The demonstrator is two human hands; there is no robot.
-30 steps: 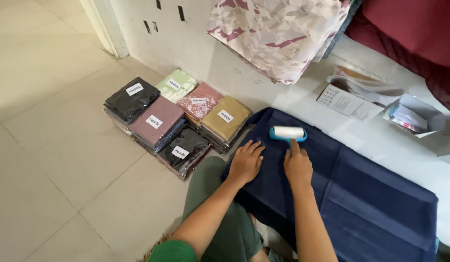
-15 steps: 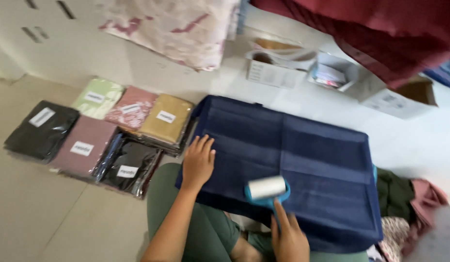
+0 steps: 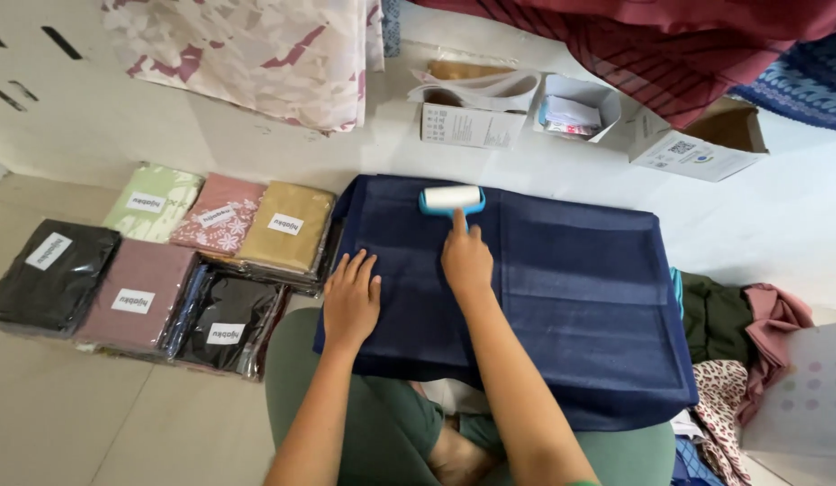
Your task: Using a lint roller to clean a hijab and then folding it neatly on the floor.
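left hand (image 3: 350,301) spread flat, pinning the folded navy cloth (image 3: 562,288) | right hand (image 3: 465,258) wrapped round the blue-handled white lint roller (image 3: 451,199), pressing at the far edge

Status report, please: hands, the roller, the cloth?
Right hand grips lint roller at far edge of navy cloth. Left hand flat on cloth. Packaged fabrics lie left, apart.

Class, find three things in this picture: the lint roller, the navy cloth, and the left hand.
lint roller (image 3: 451,197), head view, on its white roll.
navy cloth (image 3: 580,297), head view, on its bare middle.
left hand (image 3: 351,301), head view, on its back.
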